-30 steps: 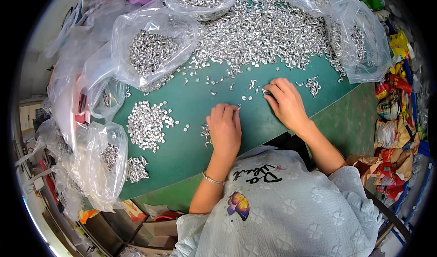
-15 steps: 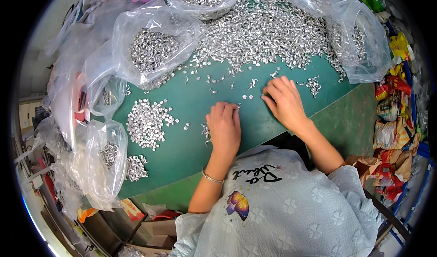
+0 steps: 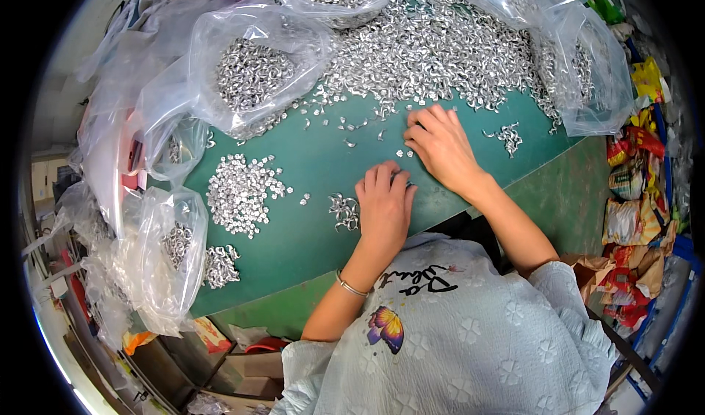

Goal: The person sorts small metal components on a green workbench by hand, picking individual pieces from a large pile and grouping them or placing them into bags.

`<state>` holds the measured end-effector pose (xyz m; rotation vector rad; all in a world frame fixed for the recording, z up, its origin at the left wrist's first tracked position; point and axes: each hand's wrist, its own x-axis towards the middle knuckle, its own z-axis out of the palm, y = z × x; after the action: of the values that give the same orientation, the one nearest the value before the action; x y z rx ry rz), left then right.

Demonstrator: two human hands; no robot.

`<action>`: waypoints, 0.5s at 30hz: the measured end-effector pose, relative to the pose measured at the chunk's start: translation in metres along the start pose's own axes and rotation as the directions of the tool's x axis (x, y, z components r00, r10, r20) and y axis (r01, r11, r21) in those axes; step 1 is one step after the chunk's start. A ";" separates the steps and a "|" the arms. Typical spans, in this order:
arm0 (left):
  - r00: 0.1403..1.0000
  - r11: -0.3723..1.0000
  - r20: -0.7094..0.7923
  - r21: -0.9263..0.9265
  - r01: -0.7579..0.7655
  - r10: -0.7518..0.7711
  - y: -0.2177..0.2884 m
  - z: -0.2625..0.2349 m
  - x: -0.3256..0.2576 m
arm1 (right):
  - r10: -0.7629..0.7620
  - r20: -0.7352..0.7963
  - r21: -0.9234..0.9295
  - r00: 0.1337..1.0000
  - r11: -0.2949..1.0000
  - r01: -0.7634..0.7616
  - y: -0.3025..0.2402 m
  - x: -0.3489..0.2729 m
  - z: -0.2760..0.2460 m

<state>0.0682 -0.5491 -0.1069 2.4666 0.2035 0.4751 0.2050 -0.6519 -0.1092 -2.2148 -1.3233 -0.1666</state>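
Silvery small metal pieces point(image 3: 400, 153) lie scattered under both flat hands, left hand point(image 3: 384, 208) and right hand point(image 3: 439, 145), fingers spread open.

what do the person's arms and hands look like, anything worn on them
Both forearms are bare below short, loose sleeves of a pale blue-grey top with an embossed flower pattern. The left hand has a thin silver bangle at the wrist. The right hand wears no glove, and no ring or watch can be seen on it.

Small heap point(image 3: 241, 192) left of both hands (big heap point(image 3: 433, 44) beyond).
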 end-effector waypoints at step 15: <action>0.994 0.994 0.007 0.034 0.106 -0.106 -0.010 -0.017 -0.018 | 0.051 -0.111 0.226 0.992 0.974 -0.025 -0.021 -0.026 0.004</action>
<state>0.0445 -0.5365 -0.1055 2.4757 0.3397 0.4188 0.1738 -0.6621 -0.1143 -2.0074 -1.1747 -0.1236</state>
